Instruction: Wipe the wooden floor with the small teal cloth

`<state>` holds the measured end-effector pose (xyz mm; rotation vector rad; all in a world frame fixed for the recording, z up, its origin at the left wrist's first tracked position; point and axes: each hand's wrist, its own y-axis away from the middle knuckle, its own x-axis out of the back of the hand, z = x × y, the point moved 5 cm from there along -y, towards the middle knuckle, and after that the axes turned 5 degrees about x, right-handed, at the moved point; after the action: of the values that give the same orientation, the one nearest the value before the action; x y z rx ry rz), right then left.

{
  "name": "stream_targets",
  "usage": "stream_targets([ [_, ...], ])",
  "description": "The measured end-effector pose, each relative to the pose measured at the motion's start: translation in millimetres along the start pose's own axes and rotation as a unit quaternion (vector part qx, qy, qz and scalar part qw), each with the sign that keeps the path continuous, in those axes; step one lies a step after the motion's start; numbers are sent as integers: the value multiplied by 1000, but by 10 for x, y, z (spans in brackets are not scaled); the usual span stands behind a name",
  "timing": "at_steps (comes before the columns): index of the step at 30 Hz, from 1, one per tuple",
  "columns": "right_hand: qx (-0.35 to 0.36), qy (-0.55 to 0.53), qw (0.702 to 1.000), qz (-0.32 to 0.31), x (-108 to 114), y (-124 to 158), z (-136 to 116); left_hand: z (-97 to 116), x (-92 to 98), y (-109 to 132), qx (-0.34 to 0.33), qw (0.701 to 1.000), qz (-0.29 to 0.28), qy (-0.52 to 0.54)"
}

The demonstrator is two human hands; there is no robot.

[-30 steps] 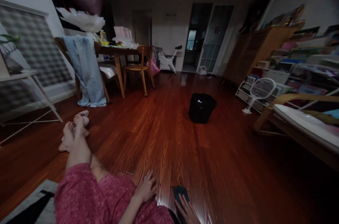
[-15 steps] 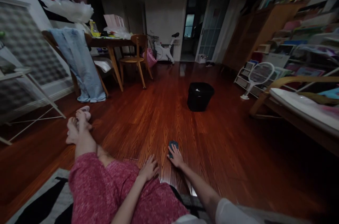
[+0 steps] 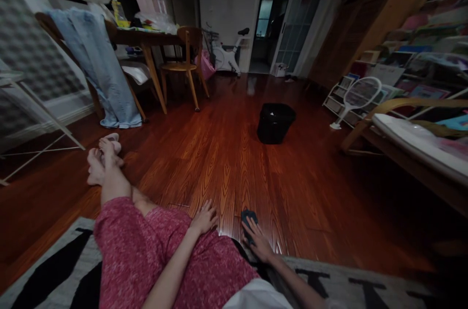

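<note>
My right hand lies with spread fingers on a dark blue-grey cloth, which rests on the reddish wooden floor. Part of the cloth is hidden beneath the fingers. My left hand rests on the pink shorts at the thigh, its fingers apart and nothing held. Farther out on the floor stands a black bin, lid down, beyond both hands.
A wooden chair and a table stand at the back left, near jeans hung over another chair. At right are a wood-armed seat and a white racket-shaped object. A patterned rug lies beneath me.
My right hand and the cloth have moved back towards my body and slightly right. My left hand stays on the shorts. The view has tilted down a little.
</note>
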<state>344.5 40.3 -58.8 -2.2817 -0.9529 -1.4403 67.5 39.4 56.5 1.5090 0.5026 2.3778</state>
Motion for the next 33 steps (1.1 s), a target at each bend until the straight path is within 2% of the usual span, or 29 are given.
stream_targets([
  [6, -84, 30, 996, 1, 473, -1264, 116, -14, 8, 13, 12, 1000, -5, 10],
  [8, -116, 29, 993, -8, 585, -1521, 101, -5, 13, 13, 13, 1000, -8, 5],
  [10, -122, 28, 992, -12, 621, -1611, 69, -1, 12, 4, 14, 1000, -7, 0],
  [13, -74, 24, 997, -20, 496, -1423, 11, -7, -4, -21, 12, 1000, -5, 6],
  [16, -6, 13, 999, -29, 213, -919, -26, -11, -14, -33, 10, 1000, -3, 8],
  [18, 15, 6, 999, -28, 38, -511, 6, -8, -7, -22, 10, 1000, -1, 7],
  [21, 11, 5, 1000, -23, -51, 4, 228, 2, 14, 9, 9, 1000, 0, 13],
  [23, -25, 25, 999, 0, 62, 201, 530, 8, 25, 30, 8, 1000, -2, 15],
  [26, -151, 75, 982, 80, 413, 274, 1127, 21, 43, 49, 7, 1000, -4, 11],
  [29, -295, 91, 938, 154, 704, 136, 1539, 37, 57, 53, 5, 1000, -6, 7],
  [31, -363, 87, 908, 191, 764, -52, 1554, 39, 54, 44, 9, 1000, -11, 4],
  [33, -378, 88, 898, 205, 700, -301, 1340, 34, 44, 27, 13, 1000, -14, 2],
])
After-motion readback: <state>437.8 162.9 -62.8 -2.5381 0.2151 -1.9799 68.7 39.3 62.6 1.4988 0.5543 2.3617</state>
